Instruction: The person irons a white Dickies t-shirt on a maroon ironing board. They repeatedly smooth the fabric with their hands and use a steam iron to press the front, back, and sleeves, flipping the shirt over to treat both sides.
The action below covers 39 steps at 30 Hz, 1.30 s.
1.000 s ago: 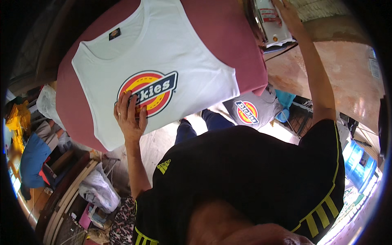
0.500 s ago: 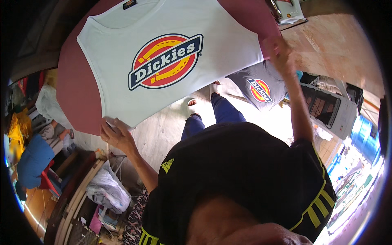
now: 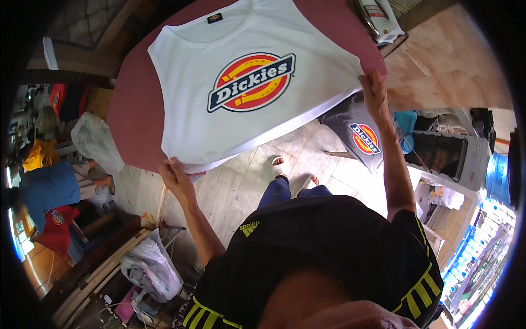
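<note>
A white sleeveless shirt (image 3: 186, 93) lies spread face up over a maroon padded board (image 3: 134, 115). It bears a round red, yellow and navy print, and its neckline points away from me. At the shirt's near left corner, my left hand (image 3: 178, 180) is closed with fingertips pinched on the hem. My right hand (image 3: 375, 98) grips the hem at the near right corner, its fingers bent over the fabric. Between the hands the hem hangs slightly past the board's near edge. A dark grey garment (image 3: 350, 129) with a similar print hangs below, beside my right forearm.
Beyond the board's right side sits a white and metal device (image 3: 381, 22). A white appliance-like box (image 3: 474, 159) and a blue container (image 3: 497, 178) are at the right. Someone in a blue shirt (image 3: 49, 186) is bent over at the left. Plastic bags (image 3: 156, 268) lie lower left.
The view has shifted, so the shirt and board appear farther right. My right hand, blurred before, now grips the corner. The near hem hangs looser past the edge.
</note>
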Each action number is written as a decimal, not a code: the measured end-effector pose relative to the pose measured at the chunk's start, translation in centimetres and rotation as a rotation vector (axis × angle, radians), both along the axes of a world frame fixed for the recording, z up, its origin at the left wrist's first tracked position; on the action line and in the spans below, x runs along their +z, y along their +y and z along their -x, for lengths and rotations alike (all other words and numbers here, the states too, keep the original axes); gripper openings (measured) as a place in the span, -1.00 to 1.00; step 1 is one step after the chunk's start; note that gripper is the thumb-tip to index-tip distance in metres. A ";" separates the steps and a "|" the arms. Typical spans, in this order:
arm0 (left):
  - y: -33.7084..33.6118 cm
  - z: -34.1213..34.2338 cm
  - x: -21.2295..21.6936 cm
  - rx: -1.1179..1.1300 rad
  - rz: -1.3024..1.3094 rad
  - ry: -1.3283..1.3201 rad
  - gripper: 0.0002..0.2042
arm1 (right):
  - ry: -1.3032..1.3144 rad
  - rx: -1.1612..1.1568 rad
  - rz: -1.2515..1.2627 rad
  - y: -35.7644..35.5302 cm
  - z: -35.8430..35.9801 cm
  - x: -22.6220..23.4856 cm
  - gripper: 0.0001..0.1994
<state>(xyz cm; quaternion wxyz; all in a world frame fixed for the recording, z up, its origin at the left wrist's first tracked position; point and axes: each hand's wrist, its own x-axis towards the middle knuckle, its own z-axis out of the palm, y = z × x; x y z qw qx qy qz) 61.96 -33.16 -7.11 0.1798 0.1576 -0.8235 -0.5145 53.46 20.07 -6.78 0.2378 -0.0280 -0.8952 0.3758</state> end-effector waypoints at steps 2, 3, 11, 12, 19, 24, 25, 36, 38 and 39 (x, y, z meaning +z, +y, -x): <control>-0.5 -0.7 0.3 -0.037 -0.076 0.079 -0.83 | 0.066 0.029 0.075 0.6 -1.3 0.7 -0.84; -0.6 -0.7 1.1 -0.059 -0.085 0.132 -0.83 | 0.024 0.016 0.091 1.1 -2.2 1.2 -0.85; 1.0 -3.6 10.4 -0.300 -0.291 0.192 -0.84 | -0.041 -0.011 0.844 8.0 -24.7 6.0 -0.80; 1.2 -3.8 11.2 -0.373 -0.318 0.158 -0.83 | -0.052 -0.068 0.862 8.0 -28.0 7.4 -0.80; 12.3 -3.7 14.2 -0.763 -0.375 -0.106 -0.68 | -0.082 -0.180 0.882 13.9 -44.7 11.0 -0.81; 22.4 2.3 7.3 -1.069 -0.148 -0.250 -0.67 | -0.400 -0.384 0.437 19.7 -46.1 9.3 -0.71; 25.1 3.5 5.8 -1.100 -0.070 -0.229 -0.72 | -0.445 -0.389 0.360 21.2 -45.7 8.0 -0.72; 47.1 13.8 1.0 -0.819 0.513 0.523 -0.84 | -0.215 -0.685 -0.035 36.0 -38.6 -0.5 -0.77; 47.5 13.9 -0.3 -0.817 0.414 0.554 -0.85 | -0.265 -0.763 -0.034 35.4 -38.9 -1.7 -0.75; 47.4 13.8 -1.0 -0.811 0.364 0.567 -0.85 | -0.373 -0.828 -0.082 34.3 -38.9 -1.9 -0.73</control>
